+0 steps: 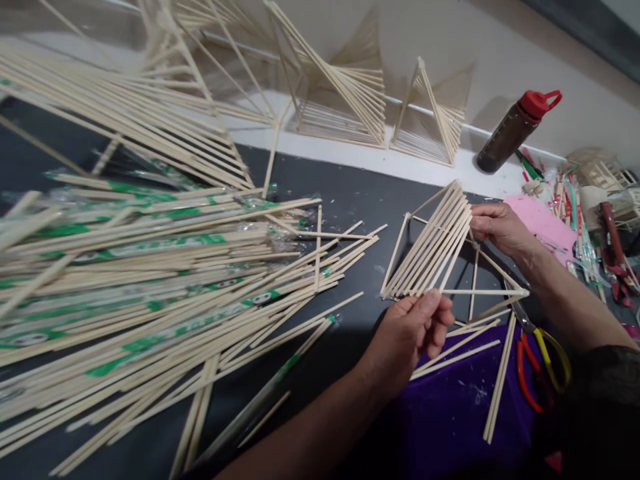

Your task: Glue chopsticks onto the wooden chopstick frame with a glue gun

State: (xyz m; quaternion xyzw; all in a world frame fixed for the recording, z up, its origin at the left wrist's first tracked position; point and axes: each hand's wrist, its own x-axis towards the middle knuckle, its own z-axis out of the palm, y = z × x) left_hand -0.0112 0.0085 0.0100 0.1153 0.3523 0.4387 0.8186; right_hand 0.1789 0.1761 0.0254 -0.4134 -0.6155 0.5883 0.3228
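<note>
Chopstick frame (429, 247): left hand (417, 327) pinches its near edge, right hand (500, 230) its right side; wrapped chopsticks (165, 247) lie left.

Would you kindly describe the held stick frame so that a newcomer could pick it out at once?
On the dark tabletop, look just right of the big heap of sticks. There, the left hand and right hand hold a small angular stick frame with a slanting row of close-set sticks; unlike the similar models standing by the wall, it alone is held.
</note>
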